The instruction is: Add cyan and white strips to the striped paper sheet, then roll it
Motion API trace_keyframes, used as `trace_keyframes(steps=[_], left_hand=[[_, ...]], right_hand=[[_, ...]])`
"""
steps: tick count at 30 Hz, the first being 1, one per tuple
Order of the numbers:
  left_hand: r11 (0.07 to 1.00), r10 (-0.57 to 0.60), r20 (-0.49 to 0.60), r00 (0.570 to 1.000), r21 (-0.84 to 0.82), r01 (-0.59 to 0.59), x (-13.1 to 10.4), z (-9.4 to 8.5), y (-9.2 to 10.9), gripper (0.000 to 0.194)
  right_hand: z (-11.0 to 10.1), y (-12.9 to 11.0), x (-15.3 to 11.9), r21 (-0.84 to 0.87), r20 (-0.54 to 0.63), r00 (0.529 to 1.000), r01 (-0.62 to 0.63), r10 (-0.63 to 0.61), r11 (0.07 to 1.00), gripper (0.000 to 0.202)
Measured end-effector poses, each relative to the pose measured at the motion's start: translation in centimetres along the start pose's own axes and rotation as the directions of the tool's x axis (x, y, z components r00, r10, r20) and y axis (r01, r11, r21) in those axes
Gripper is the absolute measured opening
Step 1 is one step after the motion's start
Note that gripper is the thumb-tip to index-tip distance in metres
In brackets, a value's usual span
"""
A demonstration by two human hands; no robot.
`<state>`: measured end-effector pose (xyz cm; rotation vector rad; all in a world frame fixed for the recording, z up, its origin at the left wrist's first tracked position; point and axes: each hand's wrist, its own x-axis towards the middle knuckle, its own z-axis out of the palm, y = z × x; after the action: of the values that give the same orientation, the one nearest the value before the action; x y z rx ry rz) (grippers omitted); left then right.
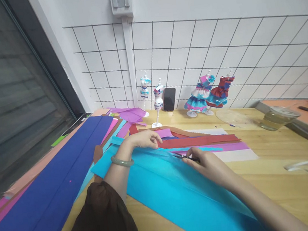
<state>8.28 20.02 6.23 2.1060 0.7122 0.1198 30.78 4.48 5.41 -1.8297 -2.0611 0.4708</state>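
Observation:
A wide sheet of bright blue crepe-like paper (163, 189) lies slantwise across the table in front of me. My left hand (145, 139), with a bracelet (122, 160) on its wrist, is closed at the sheet's far edge, fingertips pinching it. In my right hand (203, 160) is a small pair of dark scissors (179, 156), its blades pointing left at that same edge. How far the blades are apart is too small to tell. Just beyond both hands lie a red paper strip (199, 140) and a purple strip (235, 146).
Long dark blue paper (63, 175) lies at left, over other coloured sheets. Small dress forms stand at the back, including one wrapped in scraps (158, 99) and one in a ruffled dress (200, 96), with a phone (169, 99) between. A glass cup (279, 118) stands right.

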Motion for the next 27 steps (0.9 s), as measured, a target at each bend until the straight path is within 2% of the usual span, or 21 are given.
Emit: trace_keyframes(steps=[5,9,11,13,16,19,23,27], left_hand=[[1.000,-0.028,0.029,0.999,0.006,0.027,0.1,0.1,-0.6,0.033],[0.999,-0.049,0.056,0.997,-0.003,0.049,0.3,0.0,-1.0,0.035],[0.998,-0.059,0.069,0.996,-0.011,0.060,0.3,-0.1,-0.9,0.036],[0.997,-0.073,0.079,0.994,-0.006,0.074,0.2,0.0,-0.4,0.038],[0.996,-0.093,0.094,0.991,0.016,0.092,-0.1,0.4,0.5,0.038],[0.995,-0.096,0.080,0.992,0.023,0.094,-0.3,1.1,0.9,0.037],[0.997,-0.073,0.008,0.997,0.014,0.073,-0.9,2.2,1.0,0.037],[0.999,-0.042,-0.055,0.998,-0.019,0.041,-1.4,3.8,2.2,0.035]], right_hand=[[-1.6,5.7,-5.5,0.000,-0.079,0.978,-0.193,0.192,0.981,0.043],[-1.3,8.8,-11.5,0.031,-0.130,0.941,-0.311,0.312,0.950,0.035],[-0.6,9.1,-14.0,0.037,-0.112,0.964,-0.237,0.240,0.971,0.028],[0.3,8.9,-15.6,0.040,-0.080,0.991,-0.105,0.108,0.994,0.019],[1.3,8.2,-16.2,0.017,-0.036,0.999,-0.021,0.021,1.000,0.013],[1.2,7.6,-15.7,-0.062,0.029,0.995,-0.096,0.098,0.993,0.026],[0.0,7.7,-15.2,-0.117,0.031,0.992,-0.117,0.122,0.986,0.036],[-1.7,9.4,-15.6,-0.104,0.005,0.990,-0.138,0.140,0.985,0.032]])
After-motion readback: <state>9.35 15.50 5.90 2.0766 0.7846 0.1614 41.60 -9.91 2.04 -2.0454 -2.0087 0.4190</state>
